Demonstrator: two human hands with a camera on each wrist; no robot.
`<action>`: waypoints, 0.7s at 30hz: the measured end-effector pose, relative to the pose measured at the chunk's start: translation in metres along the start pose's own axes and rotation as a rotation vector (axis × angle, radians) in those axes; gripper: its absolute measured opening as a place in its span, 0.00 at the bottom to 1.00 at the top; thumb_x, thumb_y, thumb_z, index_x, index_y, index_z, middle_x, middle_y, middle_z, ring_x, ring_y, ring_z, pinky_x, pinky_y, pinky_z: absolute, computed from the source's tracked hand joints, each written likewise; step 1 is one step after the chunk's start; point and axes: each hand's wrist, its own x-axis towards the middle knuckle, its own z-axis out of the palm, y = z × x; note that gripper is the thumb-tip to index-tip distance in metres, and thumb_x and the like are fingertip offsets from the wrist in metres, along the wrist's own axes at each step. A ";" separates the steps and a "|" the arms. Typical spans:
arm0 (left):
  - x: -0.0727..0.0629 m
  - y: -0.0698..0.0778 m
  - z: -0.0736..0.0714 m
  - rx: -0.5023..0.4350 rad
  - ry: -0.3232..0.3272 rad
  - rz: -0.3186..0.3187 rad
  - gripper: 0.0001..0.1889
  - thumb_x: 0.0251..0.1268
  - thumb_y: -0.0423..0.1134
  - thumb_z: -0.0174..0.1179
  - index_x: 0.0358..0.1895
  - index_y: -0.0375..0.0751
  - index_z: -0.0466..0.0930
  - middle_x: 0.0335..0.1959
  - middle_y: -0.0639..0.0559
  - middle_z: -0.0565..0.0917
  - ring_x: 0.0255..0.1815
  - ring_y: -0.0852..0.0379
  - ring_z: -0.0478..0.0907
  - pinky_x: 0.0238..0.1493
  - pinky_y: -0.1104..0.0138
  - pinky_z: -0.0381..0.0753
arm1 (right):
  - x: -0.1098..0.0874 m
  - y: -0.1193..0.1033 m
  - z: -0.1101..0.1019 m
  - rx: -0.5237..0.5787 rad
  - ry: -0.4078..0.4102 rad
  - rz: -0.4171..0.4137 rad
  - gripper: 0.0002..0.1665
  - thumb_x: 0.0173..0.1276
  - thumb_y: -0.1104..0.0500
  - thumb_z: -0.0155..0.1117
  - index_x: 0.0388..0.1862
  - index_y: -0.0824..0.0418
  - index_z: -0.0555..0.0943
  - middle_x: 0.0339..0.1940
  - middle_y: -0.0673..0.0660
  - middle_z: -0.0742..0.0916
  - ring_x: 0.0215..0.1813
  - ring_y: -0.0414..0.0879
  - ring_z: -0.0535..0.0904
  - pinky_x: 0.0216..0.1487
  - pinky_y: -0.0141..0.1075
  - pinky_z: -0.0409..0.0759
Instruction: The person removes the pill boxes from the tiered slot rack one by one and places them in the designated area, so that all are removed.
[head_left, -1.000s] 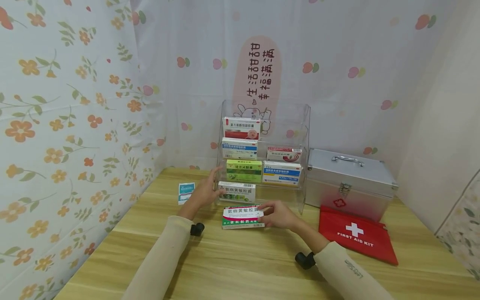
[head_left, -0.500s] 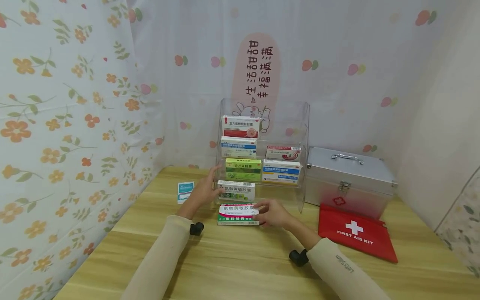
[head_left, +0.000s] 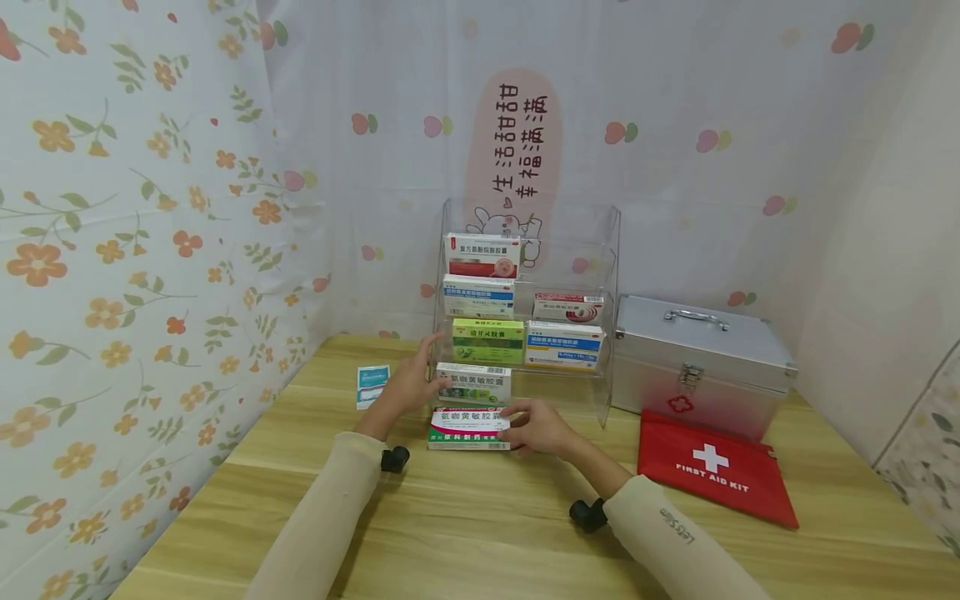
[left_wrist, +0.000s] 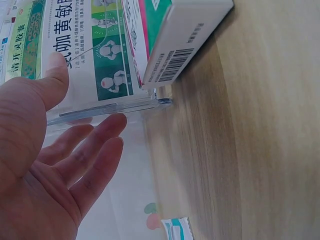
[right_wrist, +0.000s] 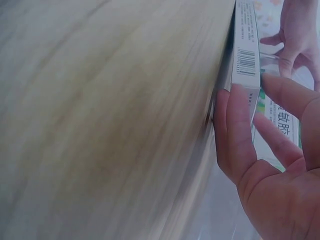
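Observation:
A white, green and pink medicine box (head_left: 467,429) lies on the table just in front of the clear acrylic display rack (head_left: 566,388). My right hand (head_left: 542,428) holds its right end; in the right wrist view the fingertips are around the barcoded white end (right_wrist: 246,60). At the rack's lower left side, my left hand (head_left: 405,387) grips the side panel, thumb (left_wrist: 56,82) in front over a white medicine box (left_wrist: 80,45) and the other fingers behind. That white box (head_left: 480,383) stands in the bottom tier, on the left.
Higher tiers hold several more boxes, among them a green box (head_left: 487,342) and a blue-white box (head_left: 564,346). To the right stand a silver case (head_left: 697,358) and a red first aid pouch (head_left: 712,467). A small blue-white packet (head_left: 372,386) lies left of the rack.
The green and pink medicine box has slid left along the rack's front, with my right hand moving along with it. My left hand has stayed at the rack's side.

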 end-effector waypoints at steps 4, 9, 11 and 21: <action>0.000 0.000 0.000 -0.013 0.000 -0.005 0.48 0.62 0.48 0.68 0.78 0.63 0.44 0.61 0.36 0.78 0.29 0.52 0.79 0.31 0.60 0.79 | 0.000 0.000 0.001 -0.003 0.006 0.008 0.22 0.62 0.65 0.72 0.55 0.69 0.81 0.44 0.66 0.87 0.33 0.50 0.86 0.31 0.42 0.85; -0.001 0.001 0.000 -0.012 -0.003 -0.013 0.48 0.63 0.48 0.68 0.78 0.64 0.43 0.61 0.36 0.78 0.26 0.52 0.78 0.28 0.61 0.77 | -0.001 -0.002 0.003 -0.006 0.018 0.014 0.22 0.63 0.65 0.72 0.55 0.69 0.81 0.43 0.65 0.87 0.33 0.51 0.86 0.30 0.42 0.85; -0.001 0.002 0.000 -0.008 -0.003 -0.014 0.48 0.63 0.48 0.68 0.78 0.64 0.43 0.61 0.35 0.78 0.26 0.52 0.78 0.27 0.62 0.77 | -0.002 -0.003 0.004 -0.013 0.019 0.010 0.22 0.62 0.65 0.72 0.55 0.69 0.81 0.42 0.65 0.87 0.33 0.50 0.86 0.30 0.42 0.85; -0.002 0.003 -0.001 -0.009 -0.002 -0.020 0.47 0.63 0.47 0.68 0.78 0.62 0.44 0.60 0.35 0.78 0.26 0.52 0.78 0.28 0.61 0.76 | 0.000 -0.001 0.005 -0.022 0.015 -0.023 0.21 0.62 0.65 0.72 0.54 0.70 0.81 0.43 0.67 0.87 0.33 0.51 0.86 0.30 0.42 0.85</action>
